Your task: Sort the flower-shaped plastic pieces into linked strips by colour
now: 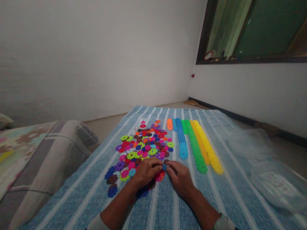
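Between the fingertips of my left hand (149, 171) and my right hand (180, 177) is a small blue notched disc (164, 167), pinched from both sides. My fingers hide part of it. Under and beyond my left hand spreads a loose heap of notched plastic discs (131, 155) in many colours. Right of the heap, discs are linked into strips: a blue strip (181, 139), a green strip (195, 145), an orange-yellow strip (201, 143) and a yellow strip (208, 147). Shorter pieces lie at their far end, among them an orange one (169, 124).
A striped blue cloth (163, 210) covers the table. Clear plastic containers (275, 182) stand at its right side. To the left is a cloth-covered seat or bed (48, 153). White walls and a dark-framed window (259, 32) are beyond.
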Motion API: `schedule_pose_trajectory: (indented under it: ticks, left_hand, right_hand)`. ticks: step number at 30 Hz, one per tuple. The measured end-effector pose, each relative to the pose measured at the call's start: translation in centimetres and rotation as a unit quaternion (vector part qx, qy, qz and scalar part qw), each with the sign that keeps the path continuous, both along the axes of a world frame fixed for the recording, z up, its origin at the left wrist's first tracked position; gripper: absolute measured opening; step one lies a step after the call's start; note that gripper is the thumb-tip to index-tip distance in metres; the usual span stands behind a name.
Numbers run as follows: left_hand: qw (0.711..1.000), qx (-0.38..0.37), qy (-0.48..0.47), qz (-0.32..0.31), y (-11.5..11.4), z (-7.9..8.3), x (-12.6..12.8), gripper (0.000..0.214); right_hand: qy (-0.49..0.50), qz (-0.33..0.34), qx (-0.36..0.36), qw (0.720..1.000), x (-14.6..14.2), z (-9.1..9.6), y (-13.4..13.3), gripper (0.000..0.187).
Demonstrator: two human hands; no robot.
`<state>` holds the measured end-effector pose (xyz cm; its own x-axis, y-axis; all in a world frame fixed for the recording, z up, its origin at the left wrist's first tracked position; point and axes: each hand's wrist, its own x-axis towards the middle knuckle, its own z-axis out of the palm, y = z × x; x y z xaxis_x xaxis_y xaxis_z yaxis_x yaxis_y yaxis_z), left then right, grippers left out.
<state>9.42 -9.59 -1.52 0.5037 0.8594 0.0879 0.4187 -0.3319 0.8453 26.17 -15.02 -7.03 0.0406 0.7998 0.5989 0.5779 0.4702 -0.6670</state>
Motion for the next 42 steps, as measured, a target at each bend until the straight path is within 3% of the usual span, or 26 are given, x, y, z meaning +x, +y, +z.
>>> schedule_pose_trajectory:
  ticks: [4, 8, 10, 14, 16, 17, 21, 28, 36, 42]
  left_hand:
    - [1.0, 0.008, -0.016, 0.002, -0.3, -0.2, 0.0, 0.02]
    - [0.998, 0.04, -0.036, 0.032, -0.2, 0.1, -0.4, 0.02]
    - [0.993, 0.091, -0.023, 0.067, 0.3, 0.4, -1.2, 0.022]
    - [0.97, 0.188, 0.035, 0.147, 2.2, 0.7, -4.2, 0.026]
    - [0.958, 0.204, 0.067, 0.191, 3.1, 0.6, -5.9, 0.029]
    - [0.952, 0.206, 0.081, 0.212, 3.5, 0.6, -6.7, 0.03]
    - [0.932, 0.192, 0.107, 0.289, 4.4, 0.7, -9.1, 0.029]
    - [0.909, 0.155, 0.118, 0.369, 4.7, 1.2, -11.5, 0.026]
    - [0.915, 0.145, 0.113, 0.359, 4.9, 1.0, -11.3, 0.024]
    - [0.909, 0.14, 0.128, 0.371, 5.2, 0.9, -12.0, 0.027]
  right_hand:
    - [-0.013, 0.009, -0.023, 1.0, -0.4, 0.5, -0.1, 0.02]
    - [-0.09, 0.039, -0.05, 0.994, 0.9, 2.7, 1.8, 0.019]
    - [-0.145, 0.028, -0.08, 0.986, 2.7, 4.6, 4.3, 0.018]
    - [-0.283, -0.091, -0.165, 0.941, 6.6, 8.4, 11.3, 0.018]
    - [-0.301, -0.119, -0.178, 0.929, 7.9, 9.4, 14.6, 0.021]
    - [-0.328, -0.136, -0.199, 0.913, 8.3, 9.5, 16.0, 0.023]
    - [-0.356, -0.148, -0.222, 0.896, 8.8, 8.7, 19.3, 0.029]
    - [-0.389, -0.132, -0.237, 0.881, 9.4, 7.3, 21.0, 0.03]
    - [-0.41, -0.117, -0.238, 0.872, 9.1, 6.9, 21.6, 0.027]
    - [-0.406, -0.149, -0.227, 0.872, 9.4, 7.2, 20.7, 0.03]
